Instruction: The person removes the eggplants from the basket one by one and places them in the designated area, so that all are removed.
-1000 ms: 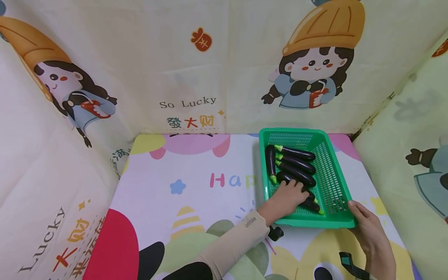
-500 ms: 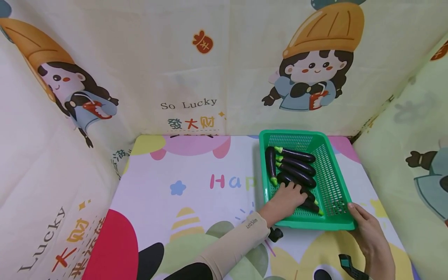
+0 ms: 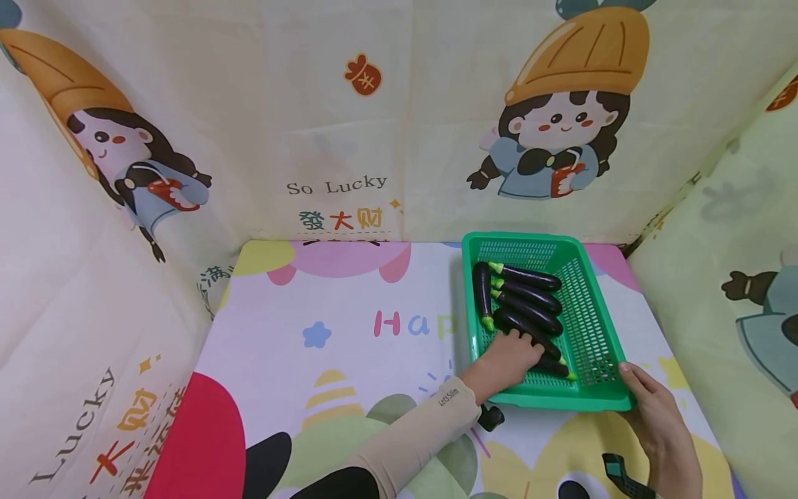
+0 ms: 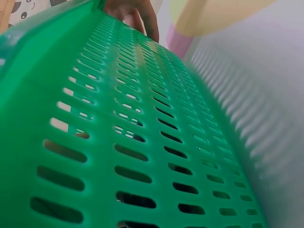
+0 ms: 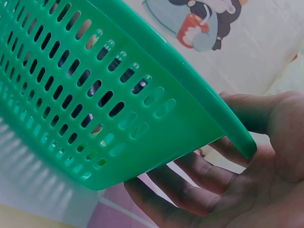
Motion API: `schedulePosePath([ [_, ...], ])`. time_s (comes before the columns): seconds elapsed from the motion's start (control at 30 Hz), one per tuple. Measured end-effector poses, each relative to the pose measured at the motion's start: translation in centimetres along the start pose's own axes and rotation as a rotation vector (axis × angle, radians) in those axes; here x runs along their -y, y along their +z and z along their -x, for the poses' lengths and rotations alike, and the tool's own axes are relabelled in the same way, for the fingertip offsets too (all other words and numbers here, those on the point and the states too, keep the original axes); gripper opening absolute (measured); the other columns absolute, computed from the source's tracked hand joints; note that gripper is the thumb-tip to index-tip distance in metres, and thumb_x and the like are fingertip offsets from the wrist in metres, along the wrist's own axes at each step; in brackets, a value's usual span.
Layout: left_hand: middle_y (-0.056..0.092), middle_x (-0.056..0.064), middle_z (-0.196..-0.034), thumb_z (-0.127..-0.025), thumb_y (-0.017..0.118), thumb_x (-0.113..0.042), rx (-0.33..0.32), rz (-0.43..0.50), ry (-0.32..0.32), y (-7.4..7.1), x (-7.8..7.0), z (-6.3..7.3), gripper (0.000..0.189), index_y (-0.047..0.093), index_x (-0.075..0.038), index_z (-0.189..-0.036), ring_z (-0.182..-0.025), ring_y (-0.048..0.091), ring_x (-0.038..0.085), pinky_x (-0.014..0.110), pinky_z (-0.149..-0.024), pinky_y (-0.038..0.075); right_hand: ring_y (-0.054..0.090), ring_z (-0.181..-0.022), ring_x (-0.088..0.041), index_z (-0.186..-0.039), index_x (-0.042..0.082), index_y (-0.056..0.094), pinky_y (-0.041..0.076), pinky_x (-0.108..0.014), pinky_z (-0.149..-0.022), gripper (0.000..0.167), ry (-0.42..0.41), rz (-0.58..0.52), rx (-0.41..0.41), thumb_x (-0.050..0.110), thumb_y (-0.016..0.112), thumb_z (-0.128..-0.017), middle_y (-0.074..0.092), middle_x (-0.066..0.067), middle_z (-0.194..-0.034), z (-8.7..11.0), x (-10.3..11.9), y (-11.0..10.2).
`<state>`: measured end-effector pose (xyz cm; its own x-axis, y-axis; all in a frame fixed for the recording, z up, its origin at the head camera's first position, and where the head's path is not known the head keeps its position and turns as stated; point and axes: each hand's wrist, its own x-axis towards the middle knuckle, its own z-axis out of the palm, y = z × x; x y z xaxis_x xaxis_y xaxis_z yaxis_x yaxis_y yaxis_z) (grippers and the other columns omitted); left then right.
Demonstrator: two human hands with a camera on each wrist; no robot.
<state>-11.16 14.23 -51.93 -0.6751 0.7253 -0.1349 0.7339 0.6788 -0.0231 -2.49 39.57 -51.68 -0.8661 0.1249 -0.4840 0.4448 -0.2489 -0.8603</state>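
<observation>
Eggplants [image 3: 530, 294] are lying in the basket [image 3: 573, 401], one along its left edge, others crosswise. The left hand [image 3: 508, 362] is resting inside the near-left corner, fingers touching one, the views leaving any grip unclear. The right hand [image 3: 661, 412] is pinching the near-right corner; if it were lifting unevenly, the basket could be tilting and the eggplants sliding askew.

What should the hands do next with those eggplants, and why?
Maybe raise the left hand a little, up from the eggplants. Every eggplant in view already lies inside the basket, several side by side, and the right hand holds the basket's near right corner, which should help keep it steady.
</observation>
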Motion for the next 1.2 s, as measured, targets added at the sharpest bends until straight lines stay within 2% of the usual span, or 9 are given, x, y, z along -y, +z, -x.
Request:
schedulePosePath([
  [0.2, 0.066, -0.009, -0.130, -0.100, 0.066, -0.037, 0.032, 0.043, 0.000, 0.2, -0.1, -0.2, 0.039, 0.061, -0.033, -0.138, -0.113, 0.061, 0.012, 0.032, -0.091, 0.055, 0.068, -0.081, -0.005, -0.095, 0.032, 0.077, 0.059, -0.027, -0.070, 0.028, -0.026, -0.017, 0.011, 0.027, 0.053, -0.109, 0.071, 0.014, -0.092, 0.1, -0.2, 0.1],
  [0.33, 0.065, -0.009, -0.130, -0.101, 0.065, -0.036, 0.048, 0.097, 0.000, 0.2, -0.1, -0.3, 0.040, 0.060, -0.032, -0.140, -0.112, 0.060, 0.011, 0.031, -0.089, 0.055, 0.068, -0.081, -0.005, -0.095, 0.032, 0.077, 0.059, -0.027, -0.070, 0.027, -0.035, -0.031, 0.008, 0.026, 0.054, -0.109, 0.072, 0.014, -0.092, 0.2, -0.3, 0.1],
  [0.63, 0.066, -0.010, -0.127, -0.102, 0.063, -0.034, 0.056, 0.209, 0.033, -0.6, 0.3, -0.2, 0.039, 0.060, -0.030, -0.140, -0.104, 0.061, 0.008, 0.024, -0.077, 0.054, 0.068, -0.082, -0.004, -0.095, 0.035, 0.077, 0.059, -0.027, -0.070, 0.028, -0.011, -0.034, -0.001, 0.028, 0.054, -0.108, 0.070, 0.016, -0.095, 0.1, -0.3, 0.1],
  [0.87, 0.066, -0.012, -0.112, -0.103, 0.062, -0.032, 0.060, 0.346, 0.067, -1.3, 1.1, -0.2, 0.035, 0.061, -0.027, -0.137, -0.089, 0.057, 0.003, 0.018, -0.073, 0.048, 0.067, -0.082, -0.004, -0.094, 0.035, 0.077, 0.059, -0.027, -0.070, 0.028, 0.004, -0.042, -0.002, 0.029, 0.055, -0.108, 0.069, 0.016, -0.094, 0.2, -0.3, 0.0],
  [1.07, 0.066, -0.013, -0.111, -0.103, 0.063, -0.035, 0.037, 0.421, 0.072, -1.6, 1.5, -0.2, 0.036, 0.061, -0.027, -0.139, -0.089, 0.055, 0.001, 0.015, -0.074, 0.046, 0.069, -0.083, -0.005, -0.095, 0.034, 0.077, 0.059, -0.027, -0.071, 0.027, -0.007, -0.064, 0.009, 0.028, 0.054, -0.108, 0.071, 0.015, -0.095, 0.2, -0.3, 0.2],
  [1.2, 0.067, -0.013, -0.123, -0.104, 0.062, -0.038, 0.012, 0.525, 0.062, -1.6, 1.9, -0.3, 0.042, 0.058, -0.026, -0.144, -0.096, 0.057, -0.001, 0.012, -0.080, 0.046, 0.070, -0.085, -0.004, -0.096, 0.034, 0.076, 0.060, -0.026, -0.071, 0.028, -0.023, -0.073, 0.026, 0.028, 0.052, -0.109, 0.072, 0.016, -0.096, 0.1, -0.3, 0.2],
])
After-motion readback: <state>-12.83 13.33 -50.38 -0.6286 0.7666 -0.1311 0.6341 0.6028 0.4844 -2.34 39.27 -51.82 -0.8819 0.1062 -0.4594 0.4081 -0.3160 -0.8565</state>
